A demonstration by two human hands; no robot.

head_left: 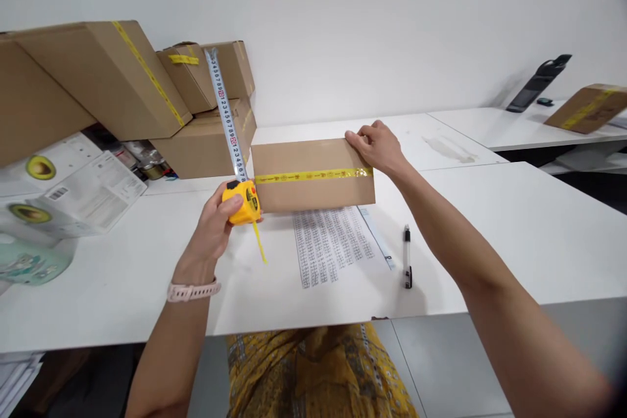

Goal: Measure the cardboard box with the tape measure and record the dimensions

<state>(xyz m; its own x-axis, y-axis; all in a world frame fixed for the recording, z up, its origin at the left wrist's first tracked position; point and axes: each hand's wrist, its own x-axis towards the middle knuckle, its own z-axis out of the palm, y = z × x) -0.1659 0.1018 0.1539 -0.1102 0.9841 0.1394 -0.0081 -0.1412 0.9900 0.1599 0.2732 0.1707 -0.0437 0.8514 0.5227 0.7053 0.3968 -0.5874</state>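
Note:
My left hand (215,225) is closed round a yellow tape measure (241,201) held just left of a cardboard box (313,189). Its white blade (224,111) sticks up and away, ending in front of the stacked boxes. The box stands on the white table (514,235), sealed with a strip of yellow tape (313,176). My right hand (376,145) rests on the box's top right corner, fingers curled over the edge. A printed sheet (333,243) lies in front of the box, with a black-and-white pen (407,255) to its right.
Several taped cardboard boxes (147,85) are piled at the back left against the wall. White packages with avocado pictures (59,189) lie at the left edge. Another box (585,108) and a black device (537,83) sit on a table at the far right.

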